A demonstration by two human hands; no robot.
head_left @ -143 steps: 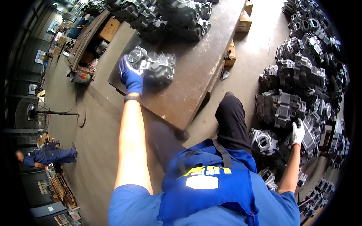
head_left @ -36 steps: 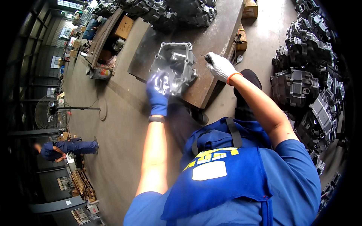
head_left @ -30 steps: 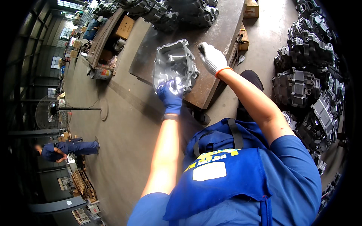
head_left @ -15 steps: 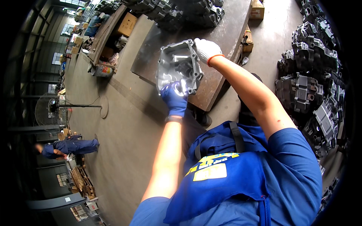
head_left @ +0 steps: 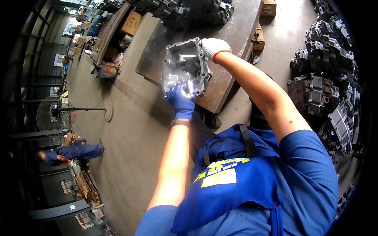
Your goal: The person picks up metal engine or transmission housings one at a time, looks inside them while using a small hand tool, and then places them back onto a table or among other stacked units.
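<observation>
A grey cast-metal housing (head_left: 173, 64), box-shaped with a bolt-hole flange round its rim, is tilted with its open hollow side toward me. It is at the near-left part of the metal-topped table (head_left: 232, 59). My left hand (head_left: 182, 100), in a blue glove, is closed on the housing's near rim; a bright glare on the fingers hides whether anything small is in them. On the far right corner of the rim my right hand (head_left: 215, 48), in a white knit glove with an orange cuff, is closed, its fingertips partly hidden behind the flange.
Dark metal castings (head_left: 185, 13) are piled at the table's far end. More castings (head_left: 315, 94) are stacked on the right. Cardboard boxes (head_left: 268, 8) stand beyond the table. At left are a workbench (head_left: 104, 39), a pedestal fan (head_left: 51, 113) and another person (head_left: 75, 152).
The housing has shifted slightly left and tilted a little. My right hand has moved slightly left with it, its fingers now further behind the rim. My left hand has barely moved.
</observation>
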